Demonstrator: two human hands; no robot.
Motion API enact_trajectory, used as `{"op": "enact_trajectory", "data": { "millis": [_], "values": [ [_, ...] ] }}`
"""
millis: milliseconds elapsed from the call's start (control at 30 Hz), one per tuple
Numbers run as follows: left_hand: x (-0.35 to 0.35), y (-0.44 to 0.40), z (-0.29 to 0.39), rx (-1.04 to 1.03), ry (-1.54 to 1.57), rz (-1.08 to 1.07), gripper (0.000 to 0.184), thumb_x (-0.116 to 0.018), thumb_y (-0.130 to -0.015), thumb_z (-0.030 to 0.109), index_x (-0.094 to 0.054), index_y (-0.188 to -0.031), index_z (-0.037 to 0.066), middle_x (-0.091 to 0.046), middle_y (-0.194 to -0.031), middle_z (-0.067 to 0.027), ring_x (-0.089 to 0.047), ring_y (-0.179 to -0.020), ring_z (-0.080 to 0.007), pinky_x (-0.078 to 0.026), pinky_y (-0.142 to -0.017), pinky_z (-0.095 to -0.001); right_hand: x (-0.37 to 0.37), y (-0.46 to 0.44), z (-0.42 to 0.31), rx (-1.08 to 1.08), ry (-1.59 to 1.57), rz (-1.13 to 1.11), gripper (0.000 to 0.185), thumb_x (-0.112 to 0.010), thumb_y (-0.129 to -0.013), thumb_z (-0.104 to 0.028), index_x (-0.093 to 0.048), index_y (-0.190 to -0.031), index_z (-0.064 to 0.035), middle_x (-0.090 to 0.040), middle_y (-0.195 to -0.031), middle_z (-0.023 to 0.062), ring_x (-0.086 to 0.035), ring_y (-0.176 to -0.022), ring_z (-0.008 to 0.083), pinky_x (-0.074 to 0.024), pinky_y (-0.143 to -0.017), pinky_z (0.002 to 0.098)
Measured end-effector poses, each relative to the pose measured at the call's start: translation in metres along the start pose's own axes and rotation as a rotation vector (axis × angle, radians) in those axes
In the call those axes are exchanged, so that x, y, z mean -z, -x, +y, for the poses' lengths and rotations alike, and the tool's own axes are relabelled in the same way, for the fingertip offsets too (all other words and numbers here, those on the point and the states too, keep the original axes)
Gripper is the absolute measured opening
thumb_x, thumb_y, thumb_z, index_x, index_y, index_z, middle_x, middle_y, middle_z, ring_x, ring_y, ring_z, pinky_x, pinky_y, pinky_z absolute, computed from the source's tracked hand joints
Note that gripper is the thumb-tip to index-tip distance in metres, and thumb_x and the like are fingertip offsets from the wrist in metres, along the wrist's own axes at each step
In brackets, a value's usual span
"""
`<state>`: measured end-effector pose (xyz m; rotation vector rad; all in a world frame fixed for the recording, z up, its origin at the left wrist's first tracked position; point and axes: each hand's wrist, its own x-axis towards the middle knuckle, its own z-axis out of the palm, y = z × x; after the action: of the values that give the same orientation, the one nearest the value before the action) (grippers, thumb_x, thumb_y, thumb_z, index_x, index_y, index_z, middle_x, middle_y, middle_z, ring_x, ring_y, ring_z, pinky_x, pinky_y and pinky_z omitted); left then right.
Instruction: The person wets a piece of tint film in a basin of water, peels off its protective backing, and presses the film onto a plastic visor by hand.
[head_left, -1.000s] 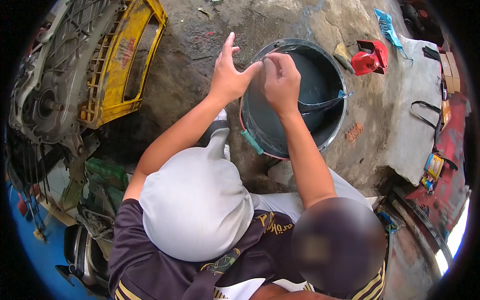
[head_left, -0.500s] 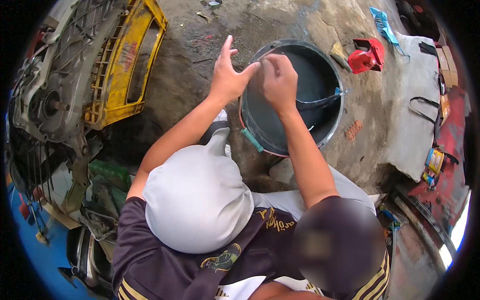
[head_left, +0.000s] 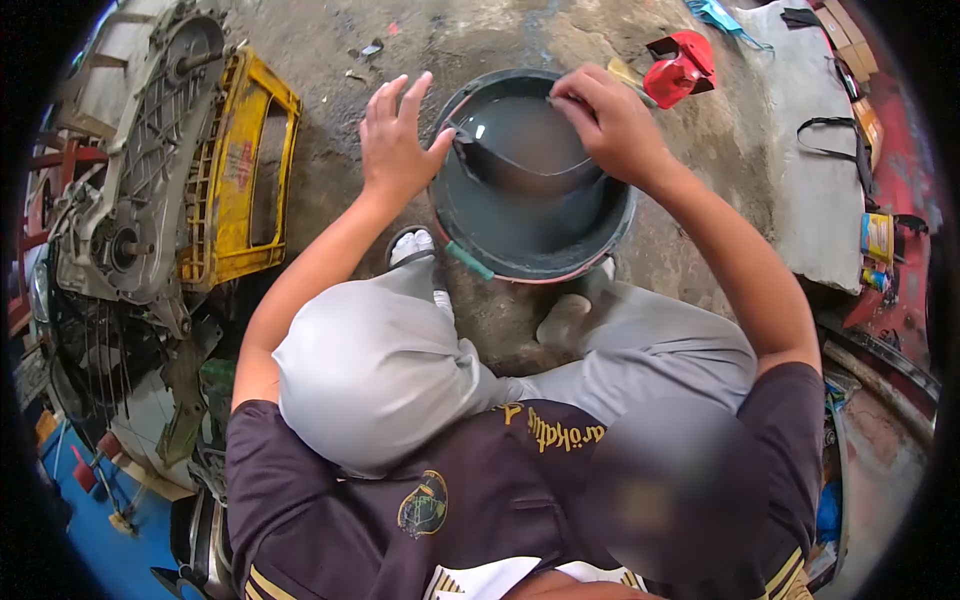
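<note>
A round dark bucket (head_left: 450, 225) holding cloudy liquid stands on the floor before my feet. Its wire handle with a green grip (head_left: 470, 260) lies along the near rim. My left hand (head_left: 395, 145) is beside the left rim, fingers spread and thumb out, with nothing visible in it. Over the right side of the bucket, my right hand (head_left: 615, 125) has its fingers curled and the thumb close to them. Whatever is pinched there, if anything, is too small to make out. A thin dark curved line (head_left: 520, 166) crosses the bucket's inside; what it is stays unclear.
To the left stand a yellow plastic crate (head_left: 235, 250) and a large metal engine casing (head_left: 125, 235). A red part (head_left: 682, 68) lies beyond the bucket, and a blue mask-like piece (head_left: 725, 20) lies farther off. A grey slab (head_left: 800, 190) is at the right.
My hands were close together over the bucket's left side and are now apart, the right hand having moved rightward. The view has shifted, so the bucket appears farther left.
</note>
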<state>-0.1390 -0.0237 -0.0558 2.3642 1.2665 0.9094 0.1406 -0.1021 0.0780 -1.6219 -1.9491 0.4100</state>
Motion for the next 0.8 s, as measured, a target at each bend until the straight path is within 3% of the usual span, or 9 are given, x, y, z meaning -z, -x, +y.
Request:
{"op": "enact_trajectory", "data": {
  "millis": [33,67,167,300,433,467,567,600,800],
  "values": [
    [0.006,-0.006,0.006,-0.128,-0.090,0.000,0.080,-0.087,-0.081,0.038,-0.054,-0.153,0.021,-0.052,-0.150,-0.0146,-0.043,-0.146,-0.0378,-0.041,-0.114,-0.0537,0.018,0.007,0.004,0.068,0.066,-0.079,0.011,-0.070,-0.097,-0.011,-0.069,-0.104,-0.0023,-0.068,-0.103,0.0152,-0.068,-0.100,0.0357,-0.0537,-0.087,0.0433],
    [0.010,-0.012,0.015,-0.203,-0.040,0.017,0.060,-0.087,-0.082,0.033,-0.067,-0.138,0.022,-0.059,-0.146,-0.0109,-0.049,-0.143,-0.0363,-0.040,-0.116,-0.0545,0.036,0.018,0.004,0.010,0.074,-0.132,0.011,-0.069,-0.097,-0.010,-0.067,-0.105,-0.0029,-0.067,-0.106,0.0141,-0.065,-0.106,0.0358,-0.0519,-0.091,0.0431],
    [0.020,-0.024,0.039,-0.476,-0.030,-0.168,0.049,-0.086,-0.082,0.031,-0.072,-0.127,0.020,-0.061,-0.143,-0.0093,-0.049,-0.144,-0.0359,-0.041,-0.114,-0.0531,0.061,0.051,0.023,-0.094,0.063,-0.092,0.011,-0.068,-0.097,-0.010,-0.067,-0.105,-0.0027,-0.066,-0.106,0.0138,-0.062,-0.107,0.0354,-0.0506,-0.094,0.0434],
    [0.022,-0.028,0.059,-0.630,-0.068,-0.401,0.041,-0.084,-0.082,0.030,-0.075,-0.120,0.019,-0.062,-0.140,-0.0082,-0.051,-0.142,-0.0350,-0.043,-0.111,-0.0517,0.034,0.078,0.063,-0.116,0.034,0.067,0.011,-0.069,-0.096,-0.010,-0.067,-0.104,-0.0020,-0.066,-0.106,0.0142,-0.061,-0.104,0.0364,-0.0498,-0.094,0.0451],
    [0.008,-0.027,0.074,-0.786,-0.058,-0.650,0.062,-0.086,-0.078,0.029,-0.069,-0.137,0.022,-0.058,-0.145,-0.0085,-0.050,-0.142,-0.0350,-0.043,-0.110,-0.0532,0.000,0.098,0.075,-0.155,-0.005,0.044,0.011,-0.070,-0.095,-0.010,-0.068,-0.103,-0.0019,-0.066,-0.104,0.0146,-0.062,-0.102,0.0375,-0.0506,-0.092,0.0456],
    [0.002,-0.022,0.078,-0.772,-0.077,-0.772,0.077,-0.087,-0.076,0.028,-0.062,-0.148,0.021,-0.054,-0.155,-0.0068,-0.045,-0.148,-0.0325,-0.041,-0.116,-0.0526,-0.009,0.104,0.081,-0.105,-0.001,0.067,0.012,-0.071,-0.094,-0.009,-0.068,-0.102,-0.0019,-0.065,-0.103,0.0147,-0.062,-0.102,0.0376,-0.0511,-0.092,0.0456],
    [-0.012,-0.017,0.086,-0.972,-0.180,-0.836,0.081,-0.086,-0.078,0.028,-0.057,-0.152,0.016,-0.049,-0.163,-0.0040,-0.038,-0.155,-0.0289,-0.035,-0.124,-0.0516,-0.028,0.107,0.090,-0.039,-0.017,0.124,0.011,-0.071,-0.093,-0.007,-0.068,-0.102,-0.0022,-0.064,-0.099,0.0143,-0.063,-0.101,0.0360,-0.0528,-0.089,0.0451],
    [-0.020,-0.013,0.085,-0.974,-0.159,-0.815,0.080,-0.083,-0.081,0.027,-0.055,-0.154,0.012,-0.045,-0.167,-0.0019,-0.032,-0.159,-0.0266,-0.028,-0.129,-0.0517,-0.033,0.109,0.092,-0.025,0.001,0.125,0.012,-0.071,-0.092,-0.006,-0.068,-0.103,-0.0021,-0.063,-0.099,0.0140,-0.063,-0.101,0.0354,-0.0534,-0.088,0.0446],
    [-0.029,-0.010,0.079,-0.817,-0.022,-0.942,0.076,-0.081,-0.083,0.026,-0.056,-0.154,0.012,-0.049,-0.163,-0.0035,-0.035,-0.158,-0.0286,-0.026,-0.130,-0.0539,-0.041,0.109,0.096,0.030,0.028,0.040,0.019,-0.070,-0.089,-0.004,-0.068,-0.108,-0.0022,-0.063,-0.102,0.0123,-0.065,-0.101,0.0332,-0.0560,-0.084,0.0421]
  ]
}}
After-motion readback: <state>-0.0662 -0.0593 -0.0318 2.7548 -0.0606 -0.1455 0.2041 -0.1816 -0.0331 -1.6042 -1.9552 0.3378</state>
